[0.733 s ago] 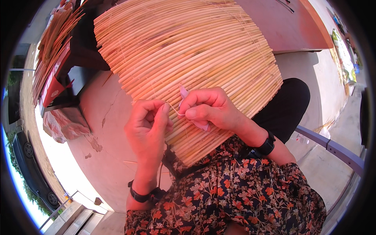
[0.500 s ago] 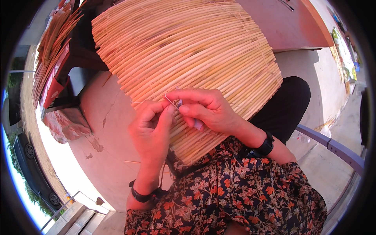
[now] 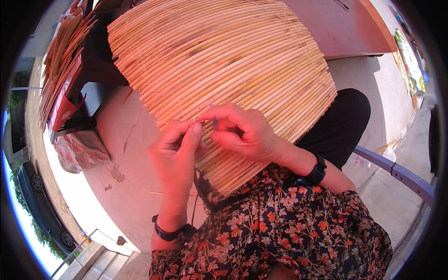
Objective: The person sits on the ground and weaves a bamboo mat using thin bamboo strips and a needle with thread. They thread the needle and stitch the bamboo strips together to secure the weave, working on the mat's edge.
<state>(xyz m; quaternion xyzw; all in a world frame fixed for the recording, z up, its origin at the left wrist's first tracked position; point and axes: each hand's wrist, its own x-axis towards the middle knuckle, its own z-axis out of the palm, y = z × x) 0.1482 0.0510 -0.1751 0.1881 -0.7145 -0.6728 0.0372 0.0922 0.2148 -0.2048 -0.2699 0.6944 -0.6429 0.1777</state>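
A mat of straw-coloured reed stalks (image 3: 224, 60), bound side by side with thin cord, slopes away from my lap. Above its near left part my left hand (image 3: 176, 142) pinches a pale string (image 3: 196, 119) between thumb and forefinger. A small loop of that string stands up at the fingertips. Close beside it, my right hand (image 3: 242, 130) is curled, its forefinger reaching to the string. Under the right fingers shows a small greyish piece (image 3: 214, 123), too covered to name. Both wrists wear black bands.
A bundle of loose stalks (image 3: 67, 60) lies on a dark stand at the left, above a plastic-wrapped block (image 3: 79, 151). A reddish table (image 3: 350, 28) stands at the far right. A grey metal rail (image 3: 396, 170) crosses the right side near my knee.
My left hand has shifted slightly left and down. The string loop between the fingertips has become smaller, and the right thumb has drawn back a little from the left fingers.
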